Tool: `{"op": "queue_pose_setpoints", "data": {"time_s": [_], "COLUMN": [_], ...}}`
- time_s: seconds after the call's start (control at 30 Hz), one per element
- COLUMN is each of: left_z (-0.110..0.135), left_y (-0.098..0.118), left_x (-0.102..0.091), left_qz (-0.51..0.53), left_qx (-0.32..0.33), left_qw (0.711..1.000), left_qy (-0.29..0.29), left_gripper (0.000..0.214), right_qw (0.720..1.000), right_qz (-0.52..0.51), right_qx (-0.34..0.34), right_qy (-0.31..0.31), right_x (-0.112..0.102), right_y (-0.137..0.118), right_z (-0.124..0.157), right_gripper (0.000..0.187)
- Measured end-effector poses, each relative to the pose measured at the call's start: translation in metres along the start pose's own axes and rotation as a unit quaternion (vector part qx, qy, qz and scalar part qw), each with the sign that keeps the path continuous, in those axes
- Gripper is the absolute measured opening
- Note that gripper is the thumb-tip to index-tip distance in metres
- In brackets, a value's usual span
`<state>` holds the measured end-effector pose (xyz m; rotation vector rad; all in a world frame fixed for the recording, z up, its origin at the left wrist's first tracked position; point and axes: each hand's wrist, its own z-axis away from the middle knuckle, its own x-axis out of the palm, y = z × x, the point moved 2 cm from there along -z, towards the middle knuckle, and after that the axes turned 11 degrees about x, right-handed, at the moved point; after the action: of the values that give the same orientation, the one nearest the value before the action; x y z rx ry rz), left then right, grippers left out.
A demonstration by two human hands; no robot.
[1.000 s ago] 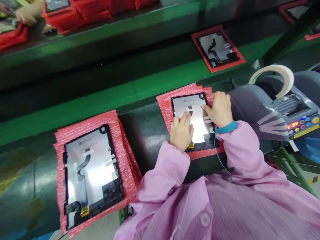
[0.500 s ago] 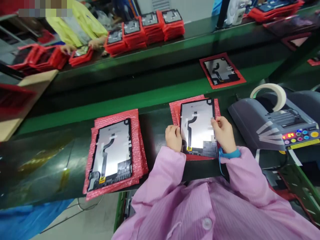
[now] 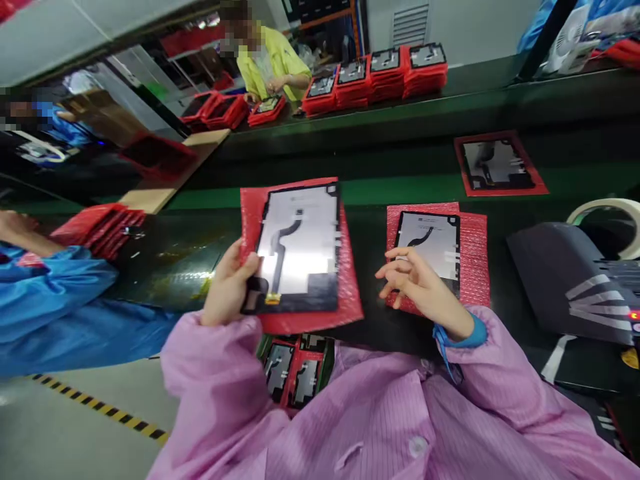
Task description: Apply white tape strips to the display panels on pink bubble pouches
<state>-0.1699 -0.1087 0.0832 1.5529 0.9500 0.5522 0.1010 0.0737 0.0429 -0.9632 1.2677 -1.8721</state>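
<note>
Four red stacks (image 3: 384, 85) stand beyond; our left hand (image 3: 226, 285) grips one panel (image 3: 311, 253), our slack, unclenched right hand (image 3: 416, 279) partly obscures another panel (image 3: 444, 245).

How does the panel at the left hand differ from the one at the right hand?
The left panel is gripped at one edge by the left hand; the right panel is ungripped, the right hand open over it. The left panel shows its yellow ribbon end; the right panel's is hidden. Both are silvery and dark-edged, with a dark ribbon and red wrap beneath.
</note>
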Motion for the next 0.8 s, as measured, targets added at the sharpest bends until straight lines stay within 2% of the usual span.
{"op": "queue_pose_setpoints", "data": {"time_s": [0.07, 0.17, 0.23, 0.3, 0.37, 0.4, 0.47, 0.5, 0.57, 0.63, 0.7, 0.73, 0.8], "left_z": [-0.027, -0.048, -0.050, -0.053, -0.062, -0.069, -0.086, -0.095, -0.112, -0.127, -0.139, -0.144, -0.150], "left_y": [-0.018, -0.037, -0.039, -0.030, -0.013, -0.004, 0.011, 0.015, 0.013, 0.004, -0.009, -0.016, -0.026], "left_x": [-0.023, -0.038, -0.041, -0.038, -0.018, 0.003, 0.068, 0.111, 0.206, 0.303, 0.386, 0.421, 0.474], "left_qz": [-0.064, -0.205, -0.268, -0.344, -0.432, -0.463, -0.481, -0.479, -0.489, -0.489, -0.492, -0.492, -0.482], "left_qx": [-0.052, -0.074, -0.049, 0.003, 0.084, 0.126, 0.178, 0.190, 0.164, 0.152, 0.147, 0.150, 0.177], "left_qw": [0.996, 0.975, 0.962, 0.939, 0.897, 0.874, 0.836, 0.821, 0.791, 0.780, 0.774, 0.773, 0.773], "left_qy": [-0.019, -0.037, -0.031, -0.013, -0.037, -0.075, -0.192, -0.246, -0.329, -0.358, -0.370, -0.372, -0.372], "left_gripper": [0.049, 0.035, 0.030, 0.027, 0.025, 0.027, 0.035, 0.037, 0.036, 0.034, 0.037, 0.038, 0.041], "right_qw": [0.999, 0.994, 0.988, 0.979, 0.970, 0.966, 0.955, 0.946, 0.926, 0.909, 0.901, 0.900, 0.900], "right_qz": [0.033, 0.092, 0.136, 0.184, 0.221, 0.231, 0.236, 0.237, 0.245, 0.255, 0.253, 0.249, 0.242], "right_qx": [0.010, 0.002, -0.008, -0.009, 0.002, 0.008, 0.016, 0.019, 0.021, 0.011, -0.012, -0.022, -0.034], "right_qy": [0.007, 0.051, 0.077, 0.086, 0.100, 0.119, 0.181, 0.219, 0.286, 0.331, 0.354, 0.357, 0.360], "right_x": [-0.006, -0.025, -0.039, -0.056, -0.074, -0.084, -0.105, -0.114, -0.127, -0.133, -0.133, -0.131, -0.129], "right_y": [0.007, 0.014, 0.016, 0.018, 0.023, 0.027, 0.034, 0.038, 0.045, 0.048, 0.048, 0.048, 0.045], "right_z": [-0.002, 0.001, 0.007, 0.014, 0.018, 0.019, 0.021, 0.022, 0.025, 0.028, 0.031, 0.031, 0.032], "right_gripper": [0.047, 0.038, 0.032, 0.029, 0.027, 0.027, 0.025, 0.023, 0.020, 0.019, 0.020, 0.020, 0.019]}}
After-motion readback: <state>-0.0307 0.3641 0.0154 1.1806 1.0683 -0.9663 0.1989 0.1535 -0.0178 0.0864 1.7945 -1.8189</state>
